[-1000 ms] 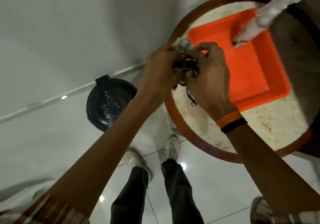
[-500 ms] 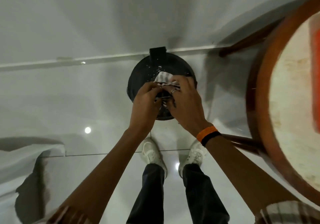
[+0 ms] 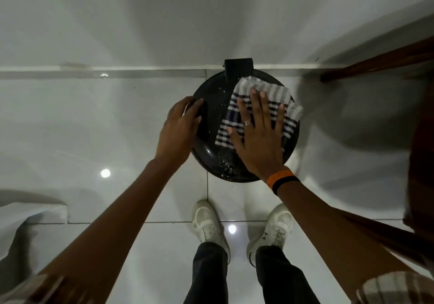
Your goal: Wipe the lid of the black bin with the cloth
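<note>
The black bin's round lid [image 3: 211, 155] lies below me on the floor against the wall, with white specks near its front rim. A striped black-and-white cloth [image 3: 279, 97] is spread flat over the lid's right half. My right hand [image 3: 256, 136] presses flat on the cloth with fingers spread; it wears a ring and orange and black wristbands. My left hand [image 3: 180, 127] grips the lid's left rim, fingers curled over the edge.
The bin's black hinge block [image 3: 238, 67] sits at the wall skirting. Wooden table legs [image 3: 375, 66] and the table's rim [image 3: 420, 162] stand close on the right. My white shoes [image 3: 206, 223] are on the glossy tiles just before the bin.
Both hands left the table and came down over the bin. The bunched cloth has been spread out on the lid under my right hand, and my left hand took the rim.
</note>
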